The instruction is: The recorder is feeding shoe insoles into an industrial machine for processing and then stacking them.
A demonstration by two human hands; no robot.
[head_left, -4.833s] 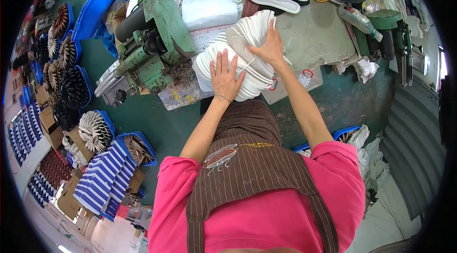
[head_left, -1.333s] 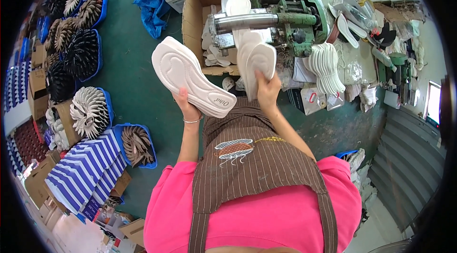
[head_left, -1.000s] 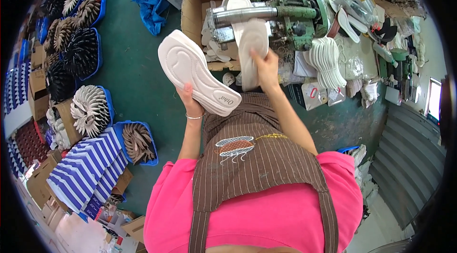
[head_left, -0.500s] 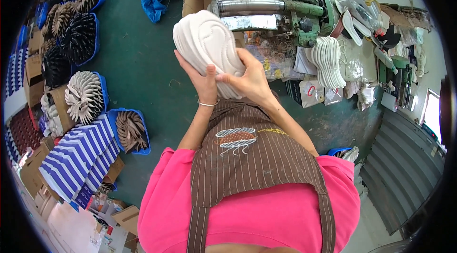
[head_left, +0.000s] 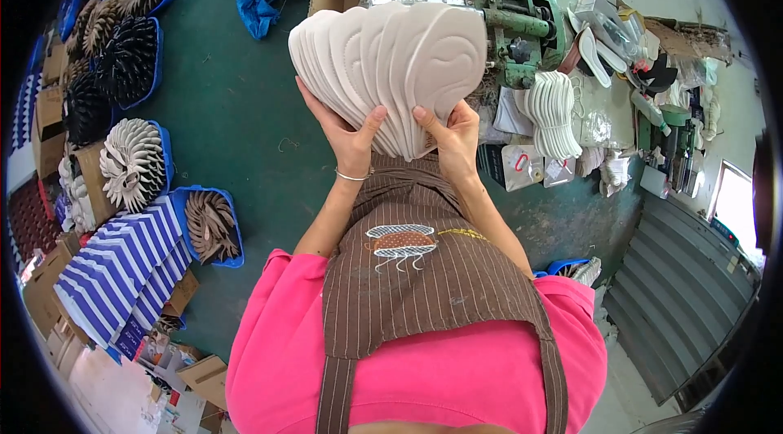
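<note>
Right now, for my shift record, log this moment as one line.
left hand: grips fanned white insoles | right hand: grips same fan | behind: green machine | floor: blue bins

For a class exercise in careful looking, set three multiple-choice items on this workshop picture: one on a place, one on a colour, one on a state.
1. Where is the green machine?
A. Beyond the fanned insoles, at the top
B. On the person's lap
C. Among the blue bins at the left

2. What colour are the held insoles?
A. Black
B. White
C. Red

3. How are the insoles held?
A. One hand only
B. Lying flat on the floor
C. Both hands, spread as a fan

Answers:
1 A: the green machine stands past the fan of insoles.
2 B: they are plainly white.
3 C: the left hand and right hand grip the fan's base.
</note>
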